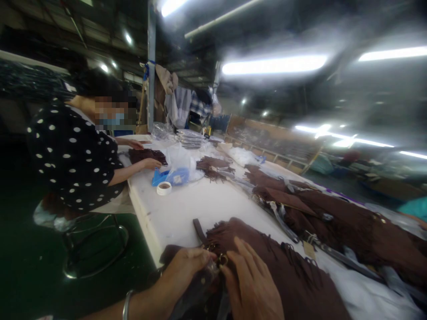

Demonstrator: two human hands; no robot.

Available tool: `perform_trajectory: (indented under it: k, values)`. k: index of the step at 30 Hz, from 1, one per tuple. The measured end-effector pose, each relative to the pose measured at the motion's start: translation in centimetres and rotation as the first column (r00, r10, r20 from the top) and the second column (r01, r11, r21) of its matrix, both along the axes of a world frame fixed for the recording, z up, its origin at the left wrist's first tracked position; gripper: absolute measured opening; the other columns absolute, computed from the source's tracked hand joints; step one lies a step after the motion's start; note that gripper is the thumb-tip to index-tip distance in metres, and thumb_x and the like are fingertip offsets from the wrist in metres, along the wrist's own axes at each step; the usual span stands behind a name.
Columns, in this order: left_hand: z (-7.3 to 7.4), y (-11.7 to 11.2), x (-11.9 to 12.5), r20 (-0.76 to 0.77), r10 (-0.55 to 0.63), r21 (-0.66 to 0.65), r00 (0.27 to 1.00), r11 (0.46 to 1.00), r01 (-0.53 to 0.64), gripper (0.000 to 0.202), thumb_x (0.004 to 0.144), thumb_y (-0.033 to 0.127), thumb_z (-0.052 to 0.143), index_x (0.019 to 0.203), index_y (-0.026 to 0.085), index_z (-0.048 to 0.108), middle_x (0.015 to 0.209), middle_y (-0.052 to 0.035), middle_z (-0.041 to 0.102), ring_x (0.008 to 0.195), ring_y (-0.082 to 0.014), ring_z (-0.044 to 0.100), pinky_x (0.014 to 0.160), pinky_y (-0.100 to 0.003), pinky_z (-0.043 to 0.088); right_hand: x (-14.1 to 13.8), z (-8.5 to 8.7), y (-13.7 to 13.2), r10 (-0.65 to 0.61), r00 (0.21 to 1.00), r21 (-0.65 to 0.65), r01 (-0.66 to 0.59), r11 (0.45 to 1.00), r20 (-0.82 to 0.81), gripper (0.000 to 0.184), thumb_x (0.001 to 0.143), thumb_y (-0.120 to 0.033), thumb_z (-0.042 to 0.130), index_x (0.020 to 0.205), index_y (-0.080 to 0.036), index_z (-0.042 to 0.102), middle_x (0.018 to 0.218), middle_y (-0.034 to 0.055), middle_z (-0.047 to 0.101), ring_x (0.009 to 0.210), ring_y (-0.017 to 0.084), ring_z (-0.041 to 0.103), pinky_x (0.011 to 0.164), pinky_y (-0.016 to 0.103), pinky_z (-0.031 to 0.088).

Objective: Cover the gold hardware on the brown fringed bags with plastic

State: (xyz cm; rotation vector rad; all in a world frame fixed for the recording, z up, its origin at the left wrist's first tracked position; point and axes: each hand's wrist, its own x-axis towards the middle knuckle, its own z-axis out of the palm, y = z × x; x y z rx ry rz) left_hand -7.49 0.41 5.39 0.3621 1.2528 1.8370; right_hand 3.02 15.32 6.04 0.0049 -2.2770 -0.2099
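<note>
A brown fringed suede garment (283,271) lies on the white table (200,204) right in front of me. My left hand (187,266) is closed, pinching the garment's edge by a small brass ring (223,259) and a dark strap (199,231). My right hand (253,284) rests on the brown fabric, fingers stretched forward, thumb and forefinger meeting at the ring. A metal bangle (126,304) circles my left wrist.
A person in a black polka-dot top (73,155) sits at the table's left side, handling brown pieces (147,155). A tape roll (164,188), blue plastic bags (173,177), a stack of plates (190,138) and more brown fringed garments (333,218) lie along the table.
</note>
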Motion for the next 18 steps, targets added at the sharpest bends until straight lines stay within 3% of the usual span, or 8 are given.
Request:
perform_trajectory:
  k: [3, 8, 14, 18]
  values:
    - [-0.5, 0.2, 0.2, 0.017, 0.038, -0.015, 0.999, 0.999, -0.038, 0.036, 0.082, 0.041, 0.067, 0.099, 0.009, 0.071, 0.079, -0.0133, 0.072, 0.067, -0.0205, 0.065, 0.067, -0.031, 0.05, 0.1, -0.8, 0.2, 0.016, 1.0, -0.016, -0.016, 1.0, 0.008, 0.019, 0.094, -0.026, 0.051, 0.103, -0.017, 0.064, 0.124, 0.0149, 0.064, 0.112, 0.029, 0.062, 0.084, 0.044, 0.056]
    - [-0.3, 0.7, 0.7, 0.076, 0.045, 0.03, 0.996, 0.998, -0.047, 0.031, 0.081, 0.04, 0.066, 0.088, 0.01, 0.07, 0.072, -0.0105, 0.07, 0.061, -0.0186, 0.063, 0.061, -0.028, 0.048, 0.6, -2.1, 0.6, 0.007, 0.997, -0.105, 0.001, 0.994, 0.079, 0.021, 0.092, -0.025, 0.055, 0.111, -0.022, 0.064, 0.139, 0.0113, 0.054, 0.124, 0.029, 0.054, 0.091, 0.047, 0.055]
    - [0.5, 0.8, 1.0, 0.08, 0.022, 0.044, 0.997, 0.999, -0.026, 0.027, 0.079, 0.039, 0.066, 0.077, 0.013, 0.066, 0.068, -0.0063, 0.066, 0.06, -0.0178, 0.06, 0.06, -0.028, 0.046, 1.3, -1.6, 0.5, 0.085, 0.981, -0.135, -0.061, 0.989, 0.175, 0.026, 0.09, -0.023, 0.056, 0.114, -0.026, 0.065, 0.148, 0.0113, 0.043, 0.131, 0.032, 0.047, 0.094, 0.05, 0.054]
    - [0.4, 1.2, 1.2, 0.025, 0.056, -0.008, 0.998, 0.998, -0.056, 0.03, 0.075, 0.043, 0.069, 0.071, 0.014, 0.062, 0.06, -0.0006, 0.058, 0.053, -0.0135, 0.052, 0.052, -0.024, 0.04, 1.4, -1.7, -0.1, 0.088, 0.975, -0.142, -0.06, 0.988, 0.204, 0.025, 0.09, -0.03, 0.059, 0.114, -0.024, 0.063, 0.15, 0.0126, 0.04, 0.133, 0.033, 0.044, 0.092, 0.052, 0.054]
